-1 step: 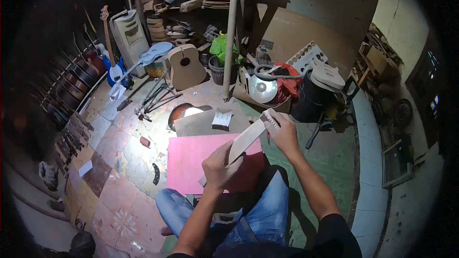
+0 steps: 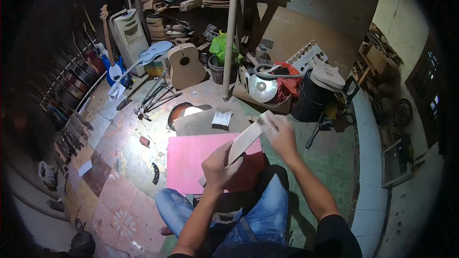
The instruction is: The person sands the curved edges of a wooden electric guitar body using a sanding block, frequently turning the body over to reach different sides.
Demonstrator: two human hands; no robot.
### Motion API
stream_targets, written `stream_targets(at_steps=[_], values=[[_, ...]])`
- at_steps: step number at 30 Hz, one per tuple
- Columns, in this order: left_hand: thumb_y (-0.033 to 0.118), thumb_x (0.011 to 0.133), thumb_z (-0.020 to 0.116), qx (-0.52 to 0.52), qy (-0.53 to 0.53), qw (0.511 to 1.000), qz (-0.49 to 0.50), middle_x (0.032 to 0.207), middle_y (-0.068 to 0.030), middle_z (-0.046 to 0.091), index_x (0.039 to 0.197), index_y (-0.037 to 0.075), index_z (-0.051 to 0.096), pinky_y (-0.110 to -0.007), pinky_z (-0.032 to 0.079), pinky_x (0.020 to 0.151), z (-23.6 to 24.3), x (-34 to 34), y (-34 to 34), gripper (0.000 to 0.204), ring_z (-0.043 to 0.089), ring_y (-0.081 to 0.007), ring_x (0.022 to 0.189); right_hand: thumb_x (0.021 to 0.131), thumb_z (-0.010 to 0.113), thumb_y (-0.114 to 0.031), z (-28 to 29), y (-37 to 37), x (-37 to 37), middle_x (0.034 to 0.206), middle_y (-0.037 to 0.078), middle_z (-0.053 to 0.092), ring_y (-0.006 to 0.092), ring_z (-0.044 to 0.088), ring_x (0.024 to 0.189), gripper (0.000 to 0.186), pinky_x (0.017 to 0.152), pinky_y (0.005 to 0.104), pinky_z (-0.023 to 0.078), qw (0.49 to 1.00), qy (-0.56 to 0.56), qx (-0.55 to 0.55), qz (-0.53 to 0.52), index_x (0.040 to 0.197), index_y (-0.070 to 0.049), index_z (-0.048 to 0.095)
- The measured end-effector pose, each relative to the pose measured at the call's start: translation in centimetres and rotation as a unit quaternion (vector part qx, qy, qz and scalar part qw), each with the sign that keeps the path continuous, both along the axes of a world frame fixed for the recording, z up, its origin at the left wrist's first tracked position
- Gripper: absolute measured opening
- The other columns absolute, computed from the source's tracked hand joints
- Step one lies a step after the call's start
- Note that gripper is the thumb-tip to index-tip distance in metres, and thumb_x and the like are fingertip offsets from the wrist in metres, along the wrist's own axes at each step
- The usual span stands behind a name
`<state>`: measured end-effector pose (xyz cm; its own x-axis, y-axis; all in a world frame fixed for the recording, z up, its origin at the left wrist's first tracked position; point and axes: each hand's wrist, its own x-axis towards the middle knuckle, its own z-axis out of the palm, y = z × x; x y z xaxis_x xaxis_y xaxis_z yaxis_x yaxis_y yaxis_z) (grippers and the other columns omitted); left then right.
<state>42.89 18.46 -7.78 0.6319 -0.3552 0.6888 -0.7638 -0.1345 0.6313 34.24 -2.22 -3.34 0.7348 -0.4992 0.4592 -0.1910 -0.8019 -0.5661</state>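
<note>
A long pale flat wooden piece [image 2: 246,139] slants up and away over a pink board [image 2: 191,155]. Around its lower part, my left hand [image 2: 217,166] is closed; a short end of the piece shows below the palm. My right hand [image 2: 283,137], blurred by motion, is at the far end of the wood. Its fingers are closed on a small piece with a row of dark bristles or teeth [image 2: 268,124], held against or just beside the wood's edge. Blur hides its exact kind.
A sunburst guitar body [image 2: 179,114] and a folded paper [image 2: 222,117] lie beyond the pink board. A red-brown cylinder [image 2: 145,141] and a black curved piece [image 2: 156,174] are on the tiles at left. A post [image 2: 231,43] and a black bucket [image 2: 306,102] stand farther off.
My right hand has shifted slightly right and toward me with the small piece, baring more of the wood's far end. The left hand and the wood stay put.
</note>
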Motion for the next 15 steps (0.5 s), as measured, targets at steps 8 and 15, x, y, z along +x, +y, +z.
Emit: stream_targets(at_steps=[8, 15], values=[[0.017, 0.071, 0.089, -0.006, 0.040, 0.999, -0.031, 0.105, -0.0146, 0.077, 0.119, 0.004, 0.071, -0.034, 0.061, 0.078, -0.5, -0.6, -0.4, 0.052, 0.077, -0.0263, 0.091, 0.090, 0.073, -0.031, 0.2, -0.2, -0.3, 0.103, 0.023, 0.066, 0.0421, 0.062, 0.098, 0.039, 0.086, 0.0505, 0.051, 0.999, -0.009, -0.005, -0.045, 0.120, -0.006, 0.073], [0.017, 0.069, 0.088, -0.027, 0.049, 0.998, -0.033, 0.106, -0.0137, 0.077, 0.117, 0.005, 0.072, -0.036, 0.061, 0.077, -1.3, -0.2, 0.2, 0.052, 0.077, -0.0280, 0.090, 0.085, 0.077, -0.023, -0.2, -0.2, -0.2, 0.110, 0.020, 0.066, 0.0391, 0.063, 0.105, 0.040, 0.093, 0.0493, 0.051, 0.999, -0.039, 0.008, -0.007, 0.122, -0.009, 0.073]])
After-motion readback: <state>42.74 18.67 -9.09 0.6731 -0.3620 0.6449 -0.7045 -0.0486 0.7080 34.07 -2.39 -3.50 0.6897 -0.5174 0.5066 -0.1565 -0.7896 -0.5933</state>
